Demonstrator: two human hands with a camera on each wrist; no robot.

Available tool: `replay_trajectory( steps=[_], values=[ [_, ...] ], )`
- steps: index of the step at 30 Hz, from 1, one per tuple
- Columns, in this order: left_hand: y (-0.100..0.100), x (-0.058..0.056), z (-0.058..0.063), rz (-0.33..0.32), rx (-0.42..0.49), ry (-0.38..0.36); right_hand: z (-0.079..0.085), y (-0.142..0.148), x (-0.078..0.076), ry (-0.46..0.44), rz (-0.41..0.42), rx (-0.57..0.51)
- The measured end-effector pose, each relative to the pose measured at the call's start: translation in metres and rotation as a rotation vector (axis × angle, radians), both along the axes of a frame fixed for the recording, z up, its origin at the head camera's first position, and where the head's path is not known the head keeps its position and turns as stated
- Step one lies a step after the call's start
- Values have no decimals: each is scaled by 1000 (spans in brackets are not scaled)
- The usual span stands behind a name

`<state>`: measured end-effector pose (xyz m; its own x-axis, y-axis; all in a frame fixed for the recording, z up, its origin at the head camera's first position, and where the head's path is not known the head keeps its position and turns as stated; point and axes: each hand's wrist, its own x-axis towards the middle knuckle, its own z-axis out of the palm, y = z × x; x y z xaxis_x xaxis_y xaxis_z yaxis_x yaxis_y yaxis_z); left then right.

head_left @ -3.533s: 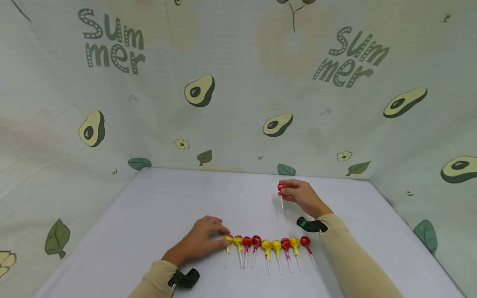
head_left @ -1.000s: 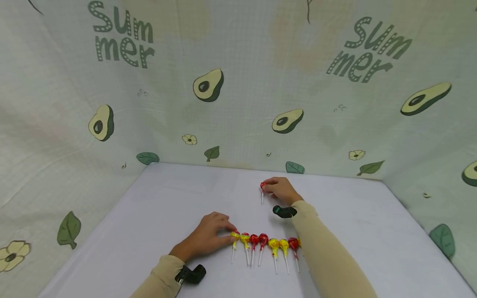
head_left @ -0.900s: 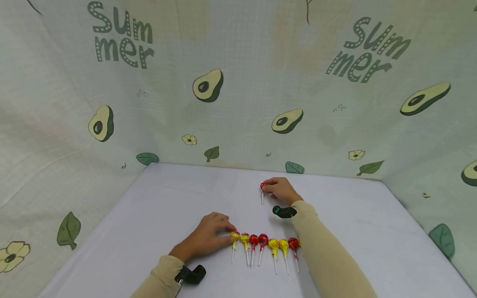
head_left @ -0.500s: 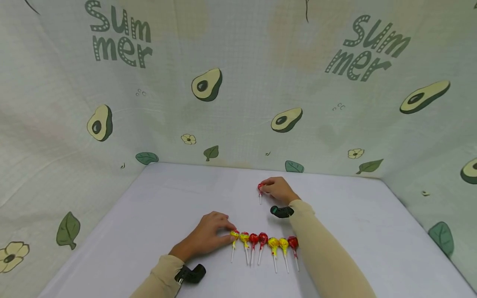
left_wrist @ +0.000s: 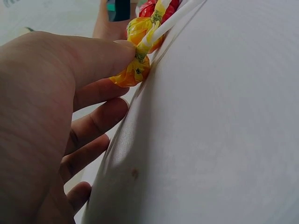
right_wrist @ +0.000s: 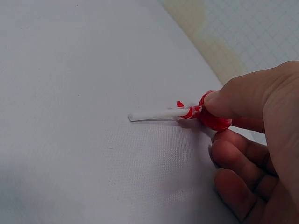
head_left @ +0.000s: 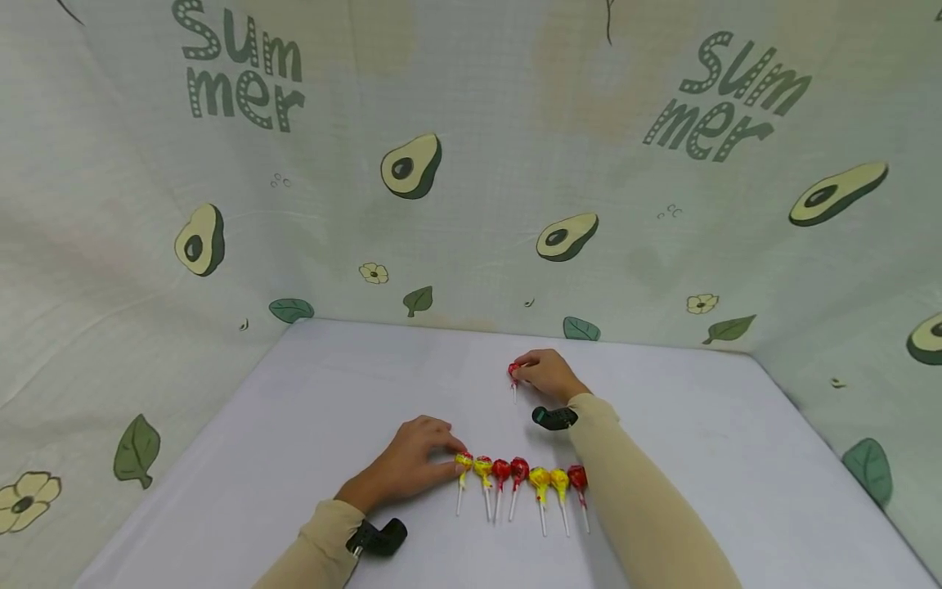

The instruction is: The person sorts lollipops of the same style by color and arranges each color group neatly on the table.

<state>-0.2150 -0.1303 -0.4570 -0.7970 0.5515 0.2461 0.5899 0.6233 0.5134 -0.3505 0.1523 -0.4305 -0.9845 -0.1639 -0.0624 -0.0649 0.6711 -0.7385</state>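
My right hand (head_left: 550, 375) pinches a red-wrapped lollipop (right_wrist: 216, 122) by its candy head near the back of the table. In the right wrist view its white stick lies along the white cloth. My left hand (head_left: 409, 465) holds the head of a yellow lollipop (left_wrist: 133, 73) between thumb and forefinger, at the left end of a row. Beside it stretch more lollipops, among them a yellow one (head_left: 482, 468), a dark red one (head_left: 519, 469) and another red one (head_left: 577, 478) by the right sleeve. Their sticks point toward me. The right forearm hides the row's right end.
A white cloth covers the table (head_left: 353, 376). Behind and at the sides hangs a pale curtain (head_left: 471, 164) printed with avocados and leaves. Black wrist cameras sit on the left wrist (head_left: 377, 537) and the right wrist (head_left: 555, 418).
The right hand has carried the red lollipop leftward and lowered it toward the cloth. Its forearm now covers the row's right end. The left hand keeps its hold on the yellow lollipop.
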Motion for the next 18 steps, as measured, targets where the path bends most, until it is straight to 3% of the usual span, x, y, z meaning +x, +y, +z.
replay_trajectory(
  steps=[18],
  values=[
    [1, 1, 1, -8, 10, 13, -1, 6, 3, -3, 5, -12]
  ],
)
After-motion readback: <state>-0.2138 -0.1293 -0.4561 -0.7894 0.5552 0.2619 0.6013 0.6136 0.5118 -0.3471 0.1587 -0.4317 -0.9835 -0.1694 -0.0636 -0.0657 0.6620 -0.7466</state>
